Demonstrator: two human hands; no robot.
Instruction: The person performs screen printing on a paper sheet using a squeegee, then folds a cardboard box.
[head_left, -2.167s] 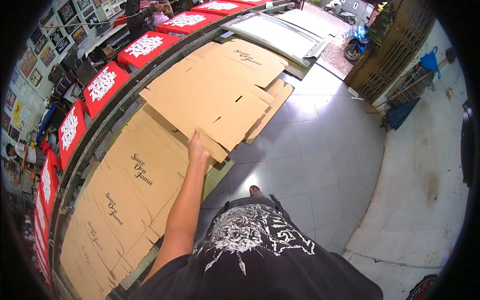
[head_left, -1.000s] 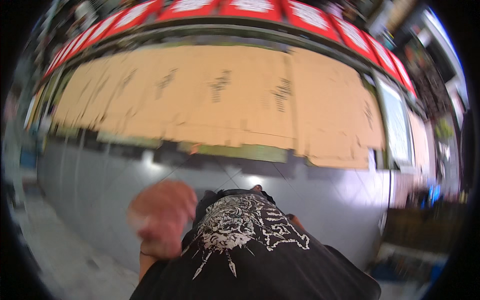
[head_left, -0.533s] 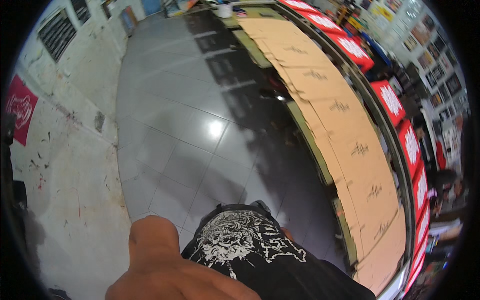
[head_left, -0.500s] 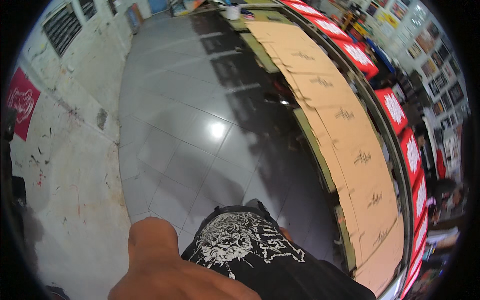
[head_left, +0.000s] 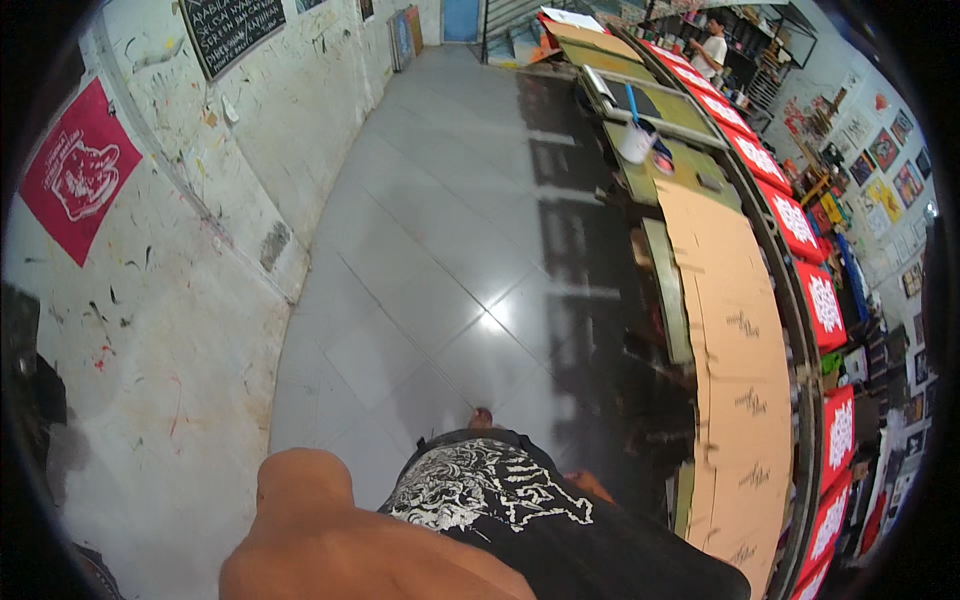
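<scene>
My left hand (head_left: 330, 535) and arm loom large at the bottom edge, held up close to the camera at the left of my black printed shirt, with the fingers hidden. A sliver of my right hand (head_left: 588, 485) shows low beside my right hip, too little to tell its shape. To my right, flat cardboard sheets (head_left: 735, 420) with dark print lie in a long row on a raised bench along green boards (head_left: 660, 280).
A tiled walkway (head_left: 420, 200) runs ahead between a paint-marked wall (head_left: 160, 330) and the bench. Farther along stand a white bucket (head_left: 635, 145), framed screens and a blue door (head_left: 460, 25). Red printed shirts (head_left: 825, 305) line the bench's far side; a person (head_left: 710, 55) stands beyond.
The view has swung round from facing the bench to looking down the walkway, and has moved forward slightly. My left hand was on a cardboard sheet earlier and is now off it, raised near me.
</scene>
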